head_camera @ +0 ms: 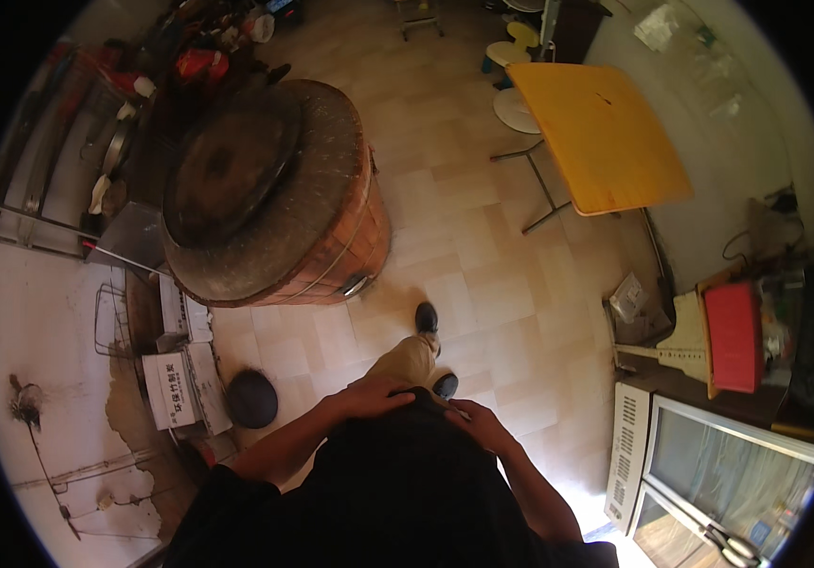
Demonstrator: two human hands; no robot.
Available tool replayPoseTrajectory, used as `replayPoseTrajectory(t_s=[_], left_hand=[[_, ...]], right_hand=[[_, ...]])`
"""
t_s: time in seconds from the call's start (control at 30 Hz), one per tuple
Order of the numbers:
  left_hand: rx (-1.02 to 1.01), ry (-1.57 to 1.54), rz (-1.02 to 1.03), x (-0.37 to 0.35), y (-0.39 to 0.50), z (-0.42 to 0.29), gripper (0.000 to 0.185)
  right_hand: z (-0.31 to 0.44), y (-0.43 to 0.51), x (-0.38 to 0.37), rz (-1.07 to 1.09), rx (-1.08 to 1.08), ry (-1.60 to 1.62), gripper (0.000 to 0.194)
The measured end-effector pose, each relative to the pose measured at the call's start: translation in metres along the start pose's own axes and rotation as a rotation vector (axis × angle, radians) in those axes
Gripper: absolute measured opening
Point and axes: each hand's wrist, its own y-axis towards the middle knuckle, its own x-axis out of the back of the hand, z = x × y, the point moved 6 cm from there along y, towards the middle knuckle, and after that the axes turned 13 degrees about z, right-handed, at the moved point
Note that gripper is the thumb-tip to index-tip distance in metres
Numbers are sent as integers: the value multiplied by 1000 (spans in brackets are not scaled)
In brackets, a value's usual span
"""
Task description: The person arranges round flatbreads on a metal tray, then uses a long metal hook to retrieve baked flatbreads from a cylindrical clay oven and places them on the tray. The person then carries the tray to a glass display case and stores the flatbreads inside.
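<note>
My left hand (377,397) rests at the front of the black shirt (414,483), its fingers on the dark cloth near the waist. On the other side, my right hand (474,420) is at the shirt's hem with its fingers bent; whether it pinches the cloth cannot be told. Below them show beige trousers (400,361) and black shoes (427,317) on the tiled floor. Ahead to the left stands a large round wooden-sided barrel oven (350,238) with a wide grey top and a dark round lid (225,167).
A yellow folding table (598,138) stands ahead right, near a yellow and white chair (510,51). At right are a red box (732,337) and a glass-doored cabinet (719,454) with scissors on it. Cardboard boxes (165,390) and a round black stool (252,399) lie left.
</note>
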Motion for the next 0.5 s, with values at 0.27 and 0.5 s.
replayPoseTrajectory(t_s=[0.27, 0.5], left_hand=[[-286, 433, -339, 81, 50, -65, 44], [-226, 396, 171, 154, 131, -81, 38]], right_hand=[[40, 39, 103, -33, 107, -21, 28], [108, 78, 168, 41, 27, -75, 28]])
